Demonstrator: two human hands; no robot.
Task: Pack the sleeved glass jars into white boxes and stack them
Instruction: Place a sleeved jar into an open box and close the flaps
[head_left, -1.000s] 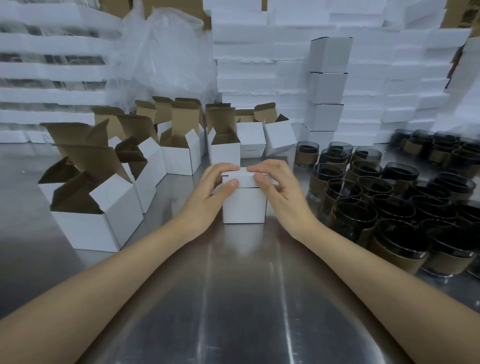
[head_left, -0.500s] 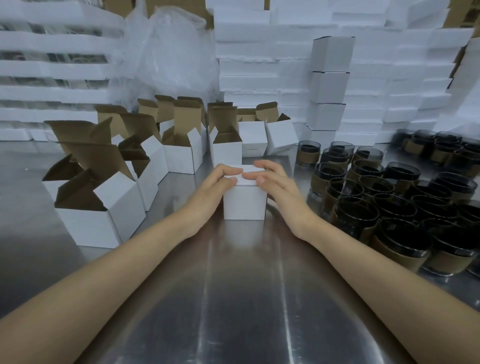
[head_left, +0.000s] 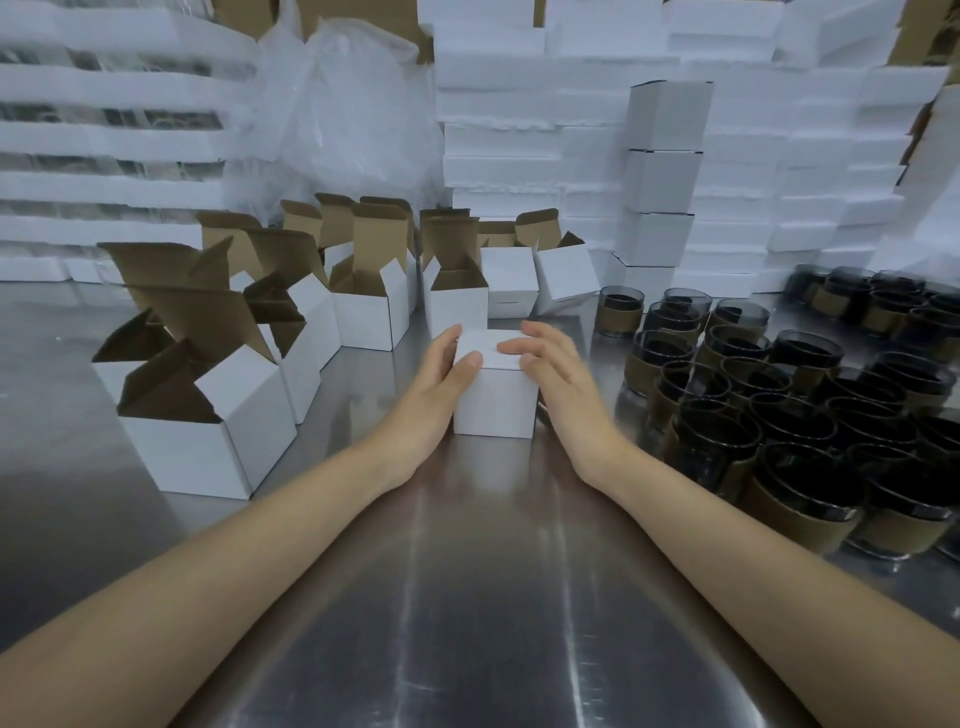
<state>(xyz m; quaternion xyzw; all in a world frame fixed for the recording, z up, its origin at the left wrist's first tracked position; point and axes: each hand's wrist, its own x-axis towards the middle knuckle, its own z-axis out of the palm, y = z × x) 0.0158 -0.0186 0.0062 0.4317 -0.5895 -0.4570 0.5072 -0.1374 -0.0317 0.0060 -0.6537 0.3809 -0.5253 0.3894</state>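
Here the left hand (head_left: 435, 382) cups the near-left corner of a small closed white cardboard box (head_left: 496, 400), thumb on its front edge, while the right hand (head_left: 553, 366) lays spread fingers across the lid. The box stands on the brushed steel table (head_left: 467, 597), between open white boxes with brown flaps (head_left: 208, 415) on the left and sleeved dark glass jars (head_left: 779, 415) on the right. Sealing looks finished; next, probably, a firm two-sided lift onto the tall stack of closed white boxes (head_left: 662, 176) behind.
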